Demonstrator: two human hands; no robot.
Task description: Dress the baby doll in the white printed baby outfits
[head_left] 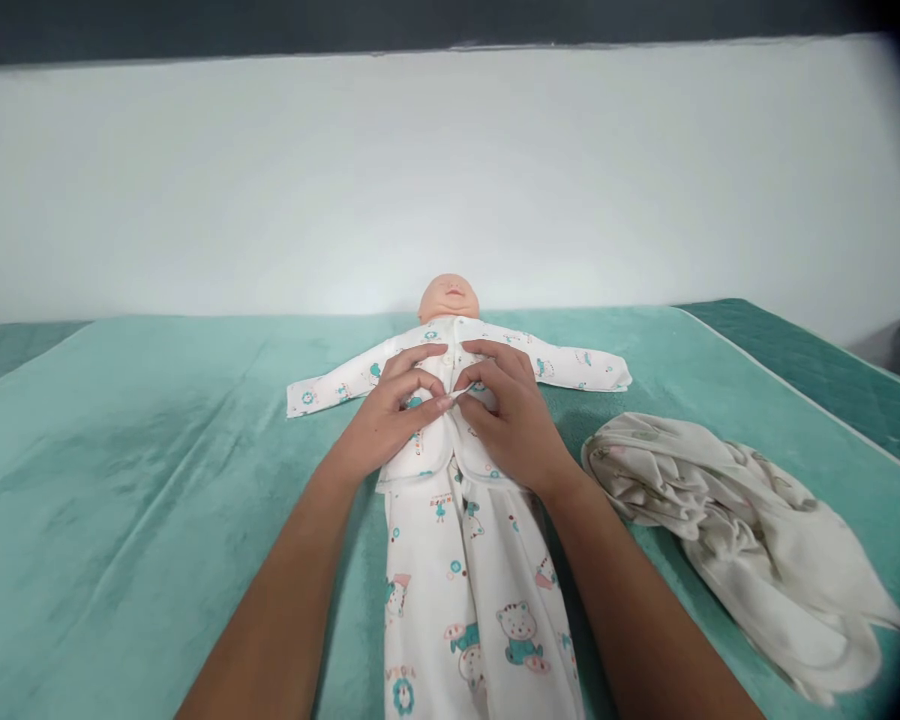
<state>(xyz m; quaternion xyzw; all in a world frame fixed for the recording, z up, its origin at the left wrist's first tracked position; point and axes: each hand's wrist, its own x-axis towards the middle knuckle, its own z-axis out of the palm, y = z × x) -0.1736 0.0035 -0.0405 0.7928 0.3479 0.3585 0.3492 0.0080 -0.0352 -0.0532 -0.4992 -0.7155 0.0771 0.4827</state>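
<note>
1. Head view, surface: a soft teal cover (157, 480) fills the lower frame, creased and darker in patches at left; a darker green quilted layer (817, 355) shows beyond its pale edging at right.
2. Head view, room: a plain white wall (450, 180) rises behind, with a dark band (420, 25) along the top of the frame.
3. Head view, centre: a doll (450, 296) lies face up, head towards the wall, its printed white jacket (424, 465) with sleeves spread; matching trousers (487, 580) run to the bottom edge.
4. Head view, hands: the left hand (397, 415) and right hand (506, 410) meet mid-frame, fingertips pinching the jacket's front edges.
5. Head view, lower right: a crumpled off-white cloth (750, 540) lies on the cover.
</note>
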